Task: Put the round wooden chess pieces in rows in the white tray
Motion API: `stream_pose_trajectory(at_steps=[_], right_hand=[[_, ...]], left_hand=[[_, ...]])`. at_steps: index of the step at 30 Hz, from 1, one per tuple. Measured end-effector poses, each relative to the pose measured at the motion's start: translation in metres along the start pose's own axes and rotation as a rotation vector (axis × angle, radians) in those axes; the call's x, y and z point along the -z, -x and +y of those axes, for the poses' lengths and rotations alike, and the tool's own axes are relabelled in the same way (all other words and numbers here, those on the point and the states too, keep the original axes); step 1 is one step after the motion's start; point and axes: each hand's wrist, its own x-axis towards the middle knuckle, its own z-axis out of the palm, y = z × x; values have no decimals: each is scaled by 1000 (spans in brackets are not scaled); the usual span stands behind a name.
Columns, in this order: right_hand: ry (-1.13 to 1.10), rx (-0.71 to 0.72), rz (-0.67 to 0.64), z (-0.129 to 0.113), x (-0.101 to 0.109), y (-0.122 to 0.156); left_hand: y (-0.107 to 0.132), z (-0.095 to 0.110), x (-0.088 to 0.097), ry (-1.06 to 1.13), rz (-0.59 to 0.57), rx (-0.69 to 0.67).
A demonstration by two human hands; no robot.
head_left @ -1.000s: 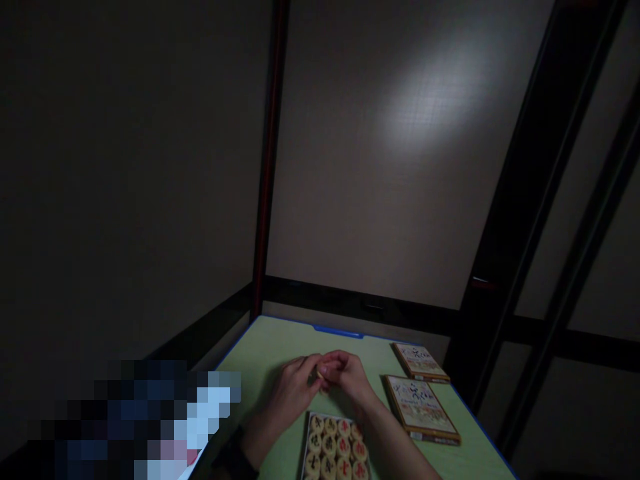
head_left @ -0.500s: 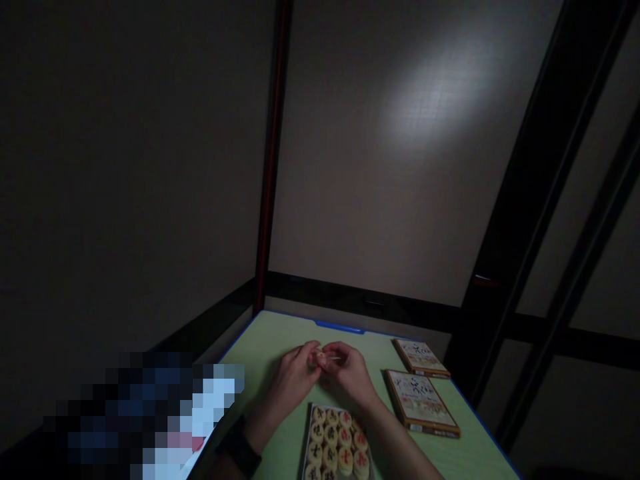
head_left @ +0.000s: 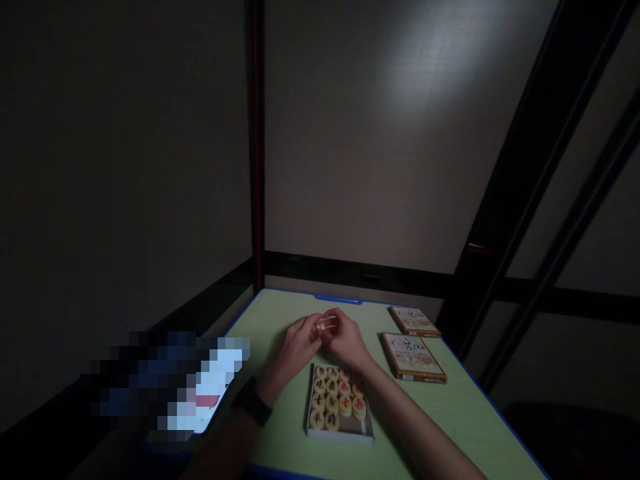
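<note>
Close together over the middle of the green table (head_left: 280,437), my left hand (head_left: 299,347) and my right hand (head_left: 345,340) meet at the fingertips. Both hands are closed in a pinch around something small and pale (head_left: 321,327) with thin, white, stick-like parts; its kind cannot be made out. Just below them sits an open white box (head_left: 345,437) with rows of round xiangqi pieces (head_left: 331,420), marked in black and red characters. The grey floor of the box shows at its near right corner. My right forearm hides part of its right side.
Two flat brown-edged boxes (head_left: 413,357) with printed covers lie on the right side of the table, one behind the other. On the left a bright, pixelated screen (head_left: 215,380) lies along the edge. A dark watch (head_left: 253,402) is on my left wrist. Walls (head_left: 360,167) stand behind.
The view has tilted down, so more of the table and the whole near edge of the piece box show. The hands stay together, and the thin white parts between them show more clearly.
</note>
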Motion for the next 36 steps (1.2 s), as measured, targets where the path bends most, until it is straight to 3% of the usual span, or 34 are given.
stream_pose_trajectory(at_steps=[13,16,19,23,28,31,36], right_hand=[[227,10,21,-8,12,-6],[244,15,28,-9,23,-12],[221,12,-2,-17,39,-11],[290,118,-211,-42,63,25],[584,219,-443,-66,76,99],[735,258,-474,-63,73,123],[954,315,-452,-48,67,130]], left_hand=[[0,9,6,3,-53,-62],[0,11,11,7,-62,-105],[-2,7,16,-20,-28,-66],[-5,-3,16,-211,-36,58],[-4,-9,13,-487,-227,102],[-4,-10,15,-566,-275,129],[-5,-10,17,-600,-286,181]])
